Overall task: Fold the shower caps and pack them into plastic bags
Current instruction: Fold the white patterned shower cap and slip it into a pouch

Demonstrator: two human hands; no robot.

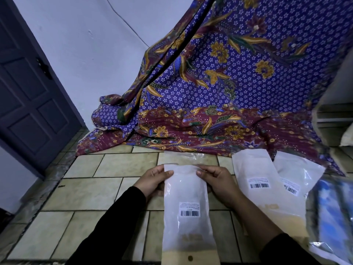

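Note:
I hold a long frosted plastic bag (188, 213) with a barcode label upright over the tiled floor. My left hand (153, 181) pinches its upper left corner, thumb on the front. My right hand (216, 180) pinches the upper right corner the same way. The bag looks white and filled inside; I cannot make out the shower cap itself. Its clear top flap (189, 157) stands open above my fingers. Two more frosted bags with barcode labels lie to the right, one (256, 180) overlapping the other (298, 175).
A purple and maroon floral cloth (219, 92) drapes down the wall onto the beige floor tiles (91, 190). A dark door (32, 96) stands at the left. A blue and clear plastic package (332, 217) lies at the right edge, below pale shelves (336, 119).

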